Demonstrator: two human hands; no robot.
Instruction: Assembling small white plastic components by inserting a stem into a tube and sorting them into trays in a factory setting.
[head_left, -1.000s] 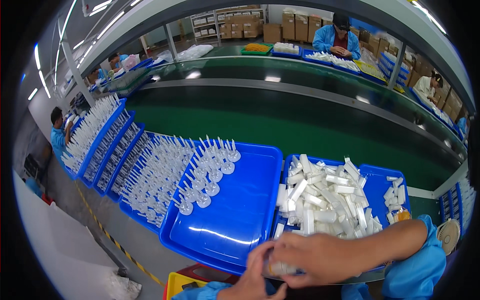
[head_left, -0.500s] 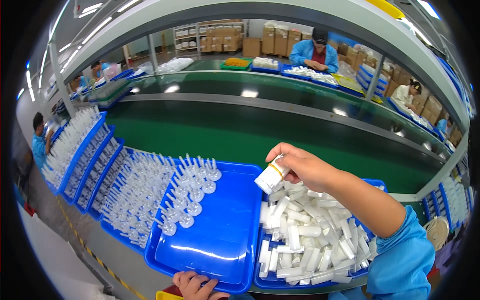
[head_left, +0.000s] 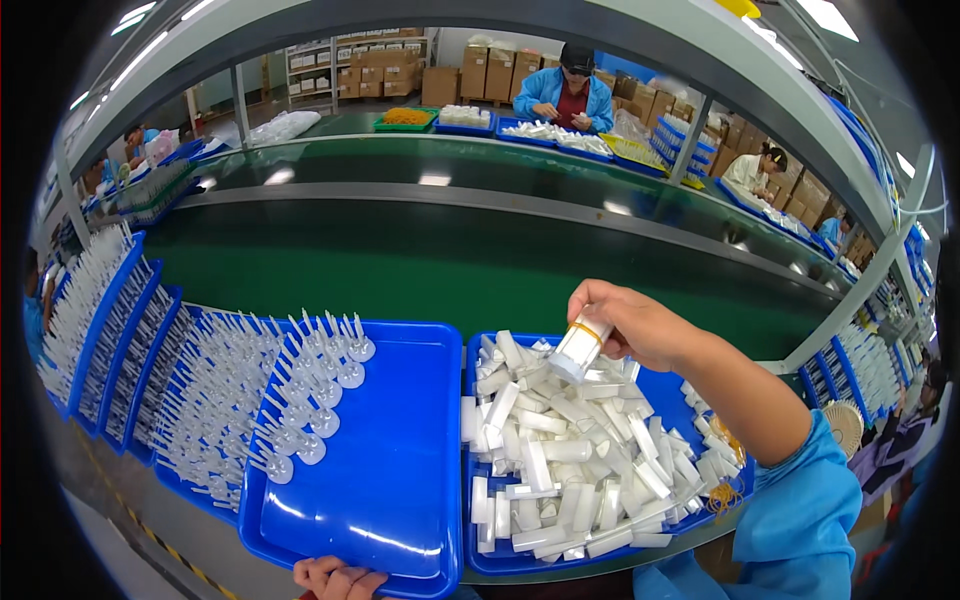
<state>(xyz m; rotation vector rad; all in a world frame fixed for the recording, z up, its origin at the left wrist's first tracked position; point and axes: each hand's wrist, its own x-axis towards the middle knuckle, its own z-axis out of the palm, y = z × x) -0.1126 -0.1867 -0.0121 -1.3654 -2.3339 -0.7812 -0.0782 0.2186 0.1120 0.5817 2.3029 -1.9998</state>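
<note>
My right hand [head_left: 640, 325] grips a rubber-banded bundle of white strips [head_left: 582, 345] between thumb and fingers. The bundle tilts, its clear lower end hanging over the far part of a heap of white, partly clear-wrapped pieces [head_left: 560, 440]. This heap lies in a blue tray [head_left: 658, 388]. My left hand [head_left: 340, 579] curls its fingers over the near rim of another blue tray [head_left: 380, 455], just left of the first. Along that tray's left side stand rows of clear plastic pieces with round bases and upright stems [head_left: 305, 415]; the rest of its floor is bare.
Yellow rubber bands [head_left: 722, 497] lie at the right tray's near right corner. More trays of stemmed pieces [head_left: 100, 330] lean at the far left. Beyond runs a green conveyor belt [head_left: 400, 265] under a grey frame. Across it, a person in blue [head_left: 570, 95] handles white pieces.
The view has swung right, so the trays appear farther left. Relative to them, my right hand has carried the bundle rightward over the heap. My left hand stays on the tray rim.
</note>
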